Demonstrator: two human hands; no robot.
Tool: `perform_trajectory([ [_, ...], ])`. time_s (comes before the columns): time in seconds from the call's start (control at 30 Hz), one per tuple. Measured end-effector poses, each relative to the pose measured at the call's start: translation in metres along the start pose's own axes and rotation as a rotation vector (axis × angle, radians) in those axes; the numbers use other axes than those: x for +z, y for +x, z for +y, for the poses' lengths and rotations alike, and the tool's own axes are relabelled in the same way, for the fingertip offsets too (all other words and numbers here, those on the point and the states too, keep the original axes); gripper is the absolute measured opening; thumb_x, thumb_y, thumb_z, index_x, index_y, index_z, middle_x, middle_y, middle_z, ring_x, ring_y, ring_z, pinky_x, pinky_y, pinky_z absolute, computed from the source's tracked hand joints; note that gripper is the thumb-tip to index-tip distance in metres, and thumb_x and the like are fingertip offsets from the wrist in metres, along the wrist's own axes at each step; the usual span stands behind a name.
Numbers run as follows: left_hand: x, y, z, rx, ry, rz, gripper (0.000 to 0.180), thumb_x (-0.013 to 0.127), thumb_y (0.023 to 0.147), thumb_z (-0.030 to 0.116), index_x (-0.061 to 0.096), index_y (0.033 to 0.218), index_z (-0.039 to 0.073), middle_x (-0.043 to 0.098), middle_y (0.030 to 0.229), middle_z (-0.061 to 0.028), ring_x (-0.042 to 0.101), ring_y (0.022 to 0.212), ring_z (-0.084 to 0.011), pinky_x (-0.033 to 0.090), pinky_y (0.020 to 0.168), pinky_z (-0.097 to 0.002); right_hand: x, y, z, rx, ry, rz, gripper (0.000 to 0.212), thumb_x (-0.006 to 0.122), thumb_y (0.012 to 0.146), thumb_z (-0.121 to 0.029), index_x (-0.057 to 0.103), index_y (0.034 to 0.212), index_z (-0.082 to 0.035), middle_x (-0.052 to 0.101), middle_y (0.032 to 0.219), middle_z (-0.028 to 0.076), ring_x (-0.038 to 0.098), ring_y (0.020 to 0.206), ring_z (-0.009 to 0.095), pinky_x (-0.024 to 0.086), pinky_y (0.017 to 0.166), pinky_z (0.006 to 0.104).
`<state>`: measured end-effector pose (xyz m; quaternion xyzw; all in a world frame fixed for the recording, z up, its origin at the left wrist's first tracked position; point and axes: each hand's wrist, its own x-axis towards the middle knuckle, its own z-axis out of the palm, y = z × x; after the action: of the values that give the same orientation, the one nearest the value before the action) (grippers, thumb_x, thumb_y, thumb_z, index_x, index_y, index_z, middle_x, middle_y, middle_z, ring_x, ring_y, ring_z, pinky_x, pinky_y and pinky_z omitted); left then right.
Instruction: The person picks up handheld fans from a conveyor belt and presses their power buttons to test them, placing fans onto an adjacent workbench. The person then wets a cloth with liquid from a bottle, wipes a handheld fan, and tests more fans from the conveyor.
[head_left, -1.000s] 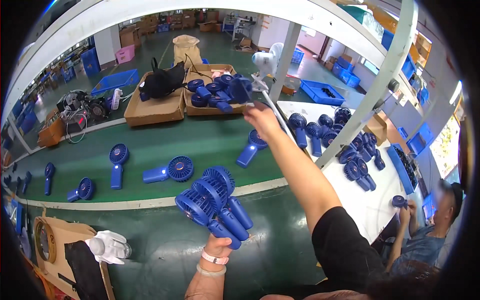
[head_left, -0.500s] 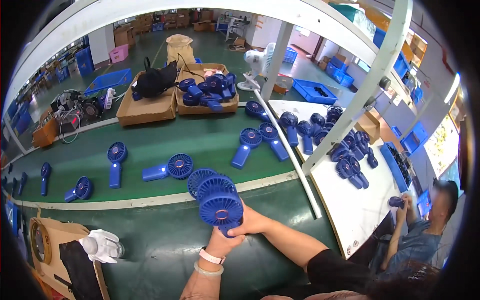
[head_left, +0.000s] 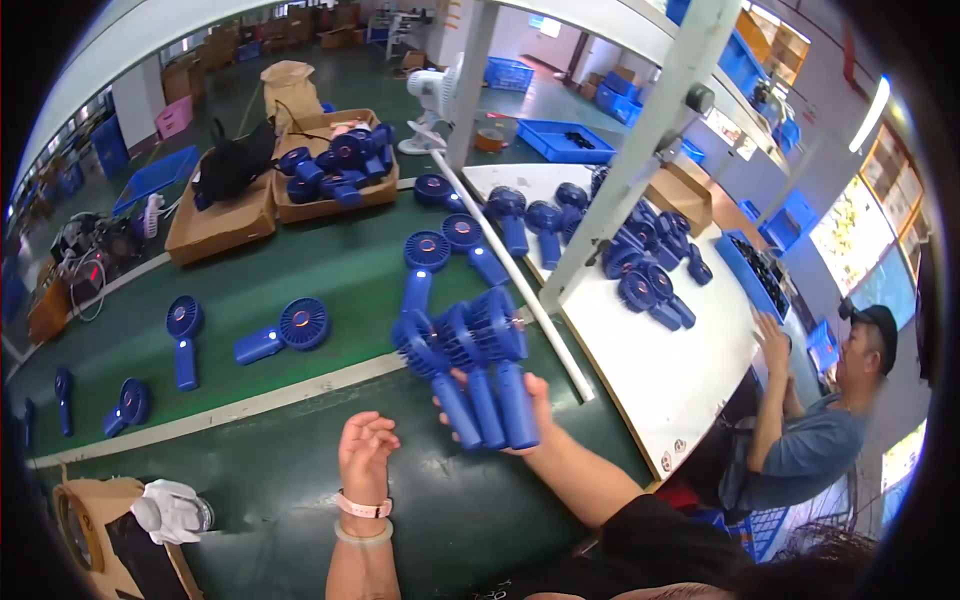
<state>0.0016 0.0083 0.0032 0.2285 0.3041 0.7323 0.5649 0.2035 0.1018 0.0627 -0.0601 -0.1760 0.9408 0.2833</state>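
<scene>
right hand (head_left: 538,408): three blue fans (head_left: 484,395) | left hand (head_left: 366,445): loosely curled, apart

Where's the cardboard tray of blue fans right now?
In the head view, the cardboard tray of blue fans sits upper left of centre, by the far edge of the green belt, between a second cardboard tray and the white fan.

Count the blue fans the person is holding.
3 visible, all in the right hand, handles side by side: the left fan, the middle fan and the right fan. The left hand holds none. Another could be hidden behind them.
</scene>
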Motion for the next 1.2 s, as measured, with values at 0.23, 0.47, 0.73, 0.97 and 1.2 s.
perform_trajectory([
  [0.23, -0.004, -0.003, 0.006, -0.037, -0.074, 0.045, 0.031, 0.053, 0.078, 0.012, 0.048, 0.108, 0.006, 0.059, 0.093, -0.0059, 0.056, 0.075, -0.0154, 0.046, 0.071, -0.0288, 0.003, -0.135, -0.097, -0.261, -1.434, 0.902, 0.075, 0.076, 0.057, -0.023, 0.039, 0.117, 0.003, 0.051, 0.105, 0.014, 0.051, 0.095, 0.019, 0.044, 0.082, 0.0303],
  [0.47, -0.005, -0.004, 0.005, -0.084, -0.144, 0.111, 0.028, 0.049, 0.077, 0.005, 0.05, 0.105, 0.005, 0.058, 0.09, -0.007, 0.054, 0.074, -0.0163, 0.045, 0.071, -0.0304, -0.026, -0.182, -0.144, -0.237, -2.269, 1.393, 0.075, 0.075, 0.054, -0.025, 0.04, 0.114, 0.005, 0.047, 0.112, 0.026, 0.047, 0.105, 0.038, 0.038, 0.092, 0.039],
  [0.73, -0.005, -0.001, 0.004, -0.082, -0.156, 0.118, 0.028, 0.049, 0.077, 0.003, 0.051, 0.104, 0.005, 0.059, 0.09, -0.007, 0.055, 0.075, -0.0157, 0.046, 0.072, -0.0306, -0.039, -0.063, -0.095, -0.872, -2.596, 0.875, 0.035, 0.067, 0.063, -0.006, 0.055, 0.097, -0.005, 0.051, 0.105, 0.017, 0.049, 0.099, 0.034, 0.039, 0.086, 0.0401],
  [0.97, -0.006, -0.001, 0.008, -0.072, -0.182, 0.057, 0.028, 0.05, 0.078, 0.005, 0.049, 0.106, 0.005, 0.058, 0.094, -0.0074, 0.054, 0.078, -0.0155, 0.045, 0.073, -0.0304, -0.052, 0.099, -0.051, -0.521, -2.346, 0.634, 0.052, 0.066, 0.074, -0.022, 0.044, 0.116, 0.001, 0.048, 0.111, 0.021, 0.049, 0.102, 0.038, 0.041, 0.088, 0.0408],
  [1.2, -0.001, -0.003, 0.008, -0.013, -0.235, 0.03, 0.045, 0.057, 0.081, 0.015, 0.041, 0.122, 0.005, 0.052, 0.112, -0.01, 0.052, 0.095, -0.0198, 0.044, 0.081, -0.0335, -0.046, 0.146, -0.052, 0.003, -1.248, 0.537, 0.06, 0.06, 0.08, -0.031, 0.032, 0.121, 0.002, 0.053, 0.096, 0.015, 0.059, 0.075, 0.024, 0.051, 0.064, 0.034],
])
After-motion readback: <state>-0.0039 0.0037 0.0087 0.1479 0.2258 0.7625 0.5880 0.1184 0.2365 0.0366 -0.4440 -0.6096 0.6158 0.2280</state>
